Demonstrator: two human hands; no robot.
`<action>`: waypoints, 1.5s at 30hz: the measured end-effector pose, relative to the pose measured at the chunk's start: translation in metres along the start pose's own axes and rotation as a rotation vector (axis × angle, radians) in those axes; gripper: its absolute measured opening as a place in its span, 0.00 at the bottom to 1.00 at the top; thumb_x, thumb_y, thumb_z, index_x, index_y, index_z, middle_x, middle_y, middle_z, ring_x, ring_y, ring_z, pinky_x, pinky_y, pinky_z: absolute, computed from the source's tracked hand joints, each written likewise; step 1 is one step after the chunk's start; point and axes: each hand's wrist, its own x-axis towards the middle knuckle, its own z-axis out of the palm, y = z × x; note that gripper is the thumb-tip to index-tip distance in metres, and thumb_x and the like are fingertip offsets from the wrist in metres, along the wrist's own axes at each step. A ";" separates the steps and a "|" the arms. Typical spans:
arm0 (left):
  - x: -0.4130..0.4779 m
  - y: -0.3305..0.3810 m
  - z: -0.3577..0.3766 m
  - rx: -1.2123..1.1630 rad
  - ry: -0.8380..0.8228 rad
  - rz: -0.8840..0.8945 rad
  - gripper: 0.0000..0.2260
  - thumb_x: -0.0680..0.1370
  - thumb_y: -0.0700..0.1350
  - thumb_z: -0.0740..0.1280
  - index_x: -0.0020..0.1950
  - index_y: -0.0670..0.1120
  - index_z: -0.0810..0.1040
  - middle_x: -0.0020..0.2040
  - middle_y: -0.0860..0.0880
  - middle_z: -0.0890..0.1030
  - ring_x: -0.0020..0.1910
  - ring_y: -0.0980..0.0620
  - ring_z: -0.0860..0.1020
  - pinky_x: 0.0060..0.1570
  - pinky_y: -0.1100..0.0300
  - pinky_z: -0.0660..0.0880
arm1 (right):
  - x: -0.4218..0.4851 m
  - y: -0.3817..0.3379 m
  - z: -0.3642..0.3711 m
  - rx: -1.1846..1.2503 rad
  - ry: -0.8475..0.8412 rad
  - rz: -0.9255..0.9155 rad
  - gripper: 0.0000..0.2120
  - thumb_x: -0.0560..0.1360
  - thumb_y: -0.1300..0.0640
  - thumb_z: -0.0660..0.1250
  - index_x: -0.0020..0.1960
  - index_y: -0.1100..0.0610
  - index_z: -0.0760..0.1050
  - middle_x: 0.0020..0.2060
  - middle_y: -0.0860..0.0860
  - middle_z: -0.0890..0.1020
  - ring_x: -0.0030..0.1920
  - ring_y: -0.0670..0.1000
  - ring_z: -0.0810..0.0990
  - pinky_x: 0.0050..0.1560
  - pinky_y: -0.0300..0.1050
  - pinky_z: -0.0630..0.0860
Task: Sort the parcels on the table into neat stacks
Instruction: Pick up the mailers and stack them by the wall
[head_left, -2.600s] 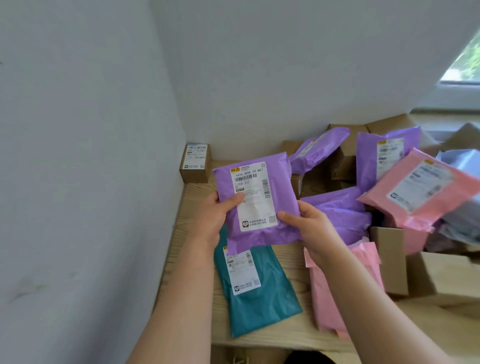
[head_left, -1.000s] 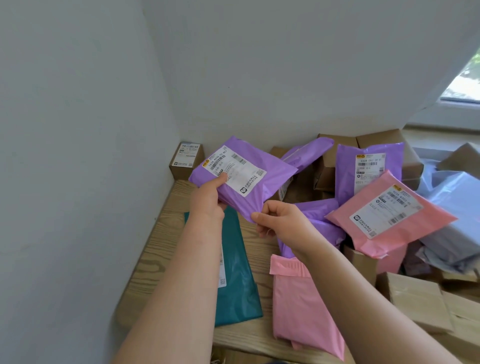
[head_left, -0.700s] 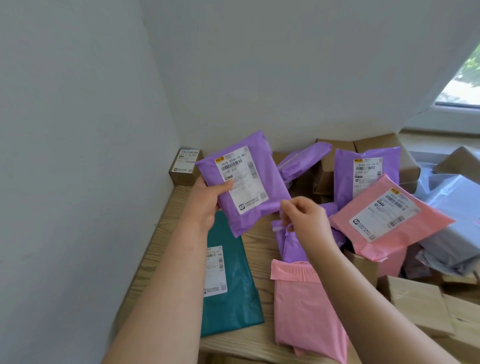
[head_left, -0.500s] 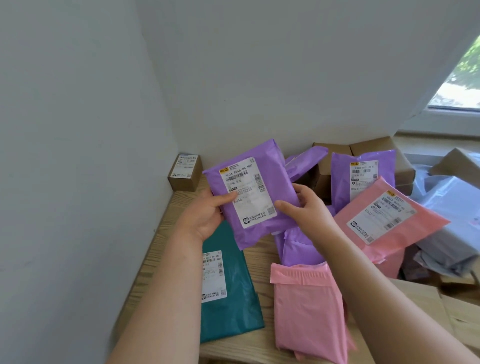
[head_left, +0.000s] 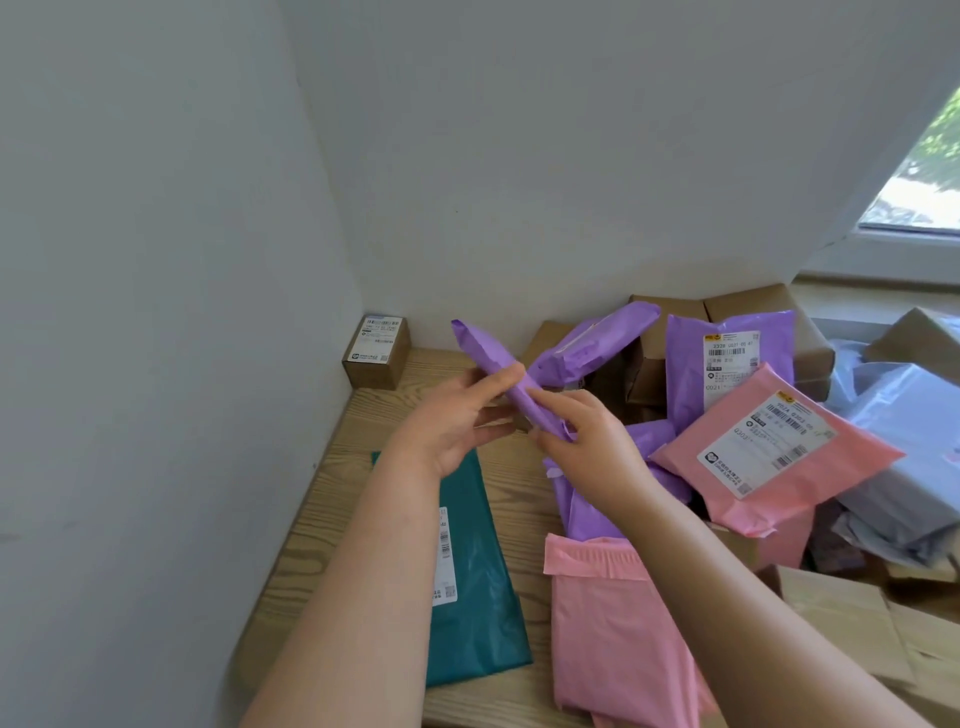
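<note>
Purple bag is up in the air over the table, turned so I see only its thin edge. Its top end points to 11 o'clock and its low end to 5 o'clock. My view shows the left hand pinching the bag near its middle with thumb and fingers. The right hand pinches the low end.

From the held bag, at 6 o'clock, a teal bag lies flat on the wood with its white label partly hidden by the left arm. Just beside it, at its 3 o'clock, a flat pink bag lies on the table too. A low purple bag sits under the right wrist and touches the top of that pink one.

At 9 o'clock from the held bag, a small box stands in the corner against the wall. At 2 o'clock a second purple bag leans on the brown boxes. At 3 o'clock a third purple bag stands up with its label facing me. A labelled pink bag lies tilted in front of it and covers its low part. At the pink bag's 3 o'clock sits a grey bag. A window shows at 1 o'clock, well apart.
</note>
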 end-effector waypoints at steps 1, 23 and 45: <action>0.003 -0.002 0.002 -0.027 0.015 0.018 0.11 0.79 0.46 0.68 0.59 0.44 0.78 0.45 0.48 0.85 0.45 0.49 0.83 0.53 0.52 0.80 | 0.000 0.000 0.002 -0.028 -0.039 -0.012 0.25 0.76 0.61 0.71 0.72 0.52 0.73 0.63 0.49 0.75 0.62 0.48 0.74 0.62 0.37 0.68; -0.013 0.002 -0.024 0.189 0.260 0.114 0.16 0.71 0.31 0.72 0.54 0.47 0.82 0.51 0.45 0.85 0.49 0.44 0.82 0.53 0.49 0.79 | 0.014 0.018 -0.008 0.159 0.189 0.388 0.30 0.76 0.57 0.72 0.74 0.52 0.65 0.50 0.50 0.81 0.50 0.53 0.82 0.53 0.50 0.78; -0.019 0.009 -0.005 0.799 0.267 0.426 0.14 0.72 0.33 0.72 0.51 0.49 0.87 0.41 0.59 0.83 0.44 0.60 0.80 0.47 0.69 0.73 | 0.021 -0.022 -0.029 -0.052 0.046 0.146 0.17 0.80 0.59 0.66 0.34 0.55 0.67 0.27 0.49 0.69 0.28 0.48 0.64 0.29 0.38 0.62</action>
